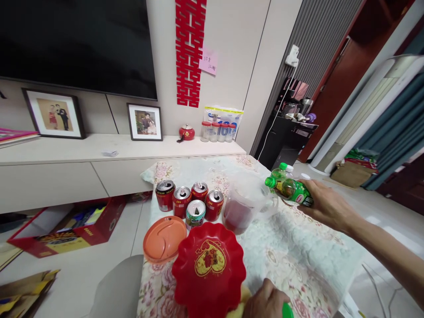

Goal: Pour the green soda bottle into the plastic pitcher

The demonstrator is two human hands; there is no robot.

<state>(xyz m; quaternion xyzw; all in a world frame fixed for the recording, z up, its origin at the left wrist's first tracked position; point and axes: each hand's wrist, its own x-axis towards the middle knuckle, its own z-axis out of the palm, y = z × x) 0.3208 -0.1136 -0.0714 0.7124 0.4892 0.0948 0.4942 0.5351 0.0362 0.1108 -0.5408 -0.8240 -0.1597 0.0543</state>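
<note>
My right hand (313,198) is wrapped round a green-labelled drink bottle (291,191), tipped almost level. Its green neck end points left, towards a clear plastic pitcher (239,213) holding brownish-red liquid. Low in the view, my left hand (268,302) is closed, partly cut off by the frame edge. A green rounded piece (287,310) shows beside its fingers; what it belongs to is hidden. Something yellow (244,295) lies between that hand and a red scalloped tray (228,247). Open red cans (214,206) and a teal can (195,215) stand behind the tray.
An orange oval lid (162,240) lies at the left of the floral tablecloth (291,256). Another green-capped bottle (281,170) and white-capped ones stand behind my right hand. Beyond are a white cabinet (139,151), jars (213,132) and framed photos (145,122). A red box (99,227) sits on the floor.
</note>
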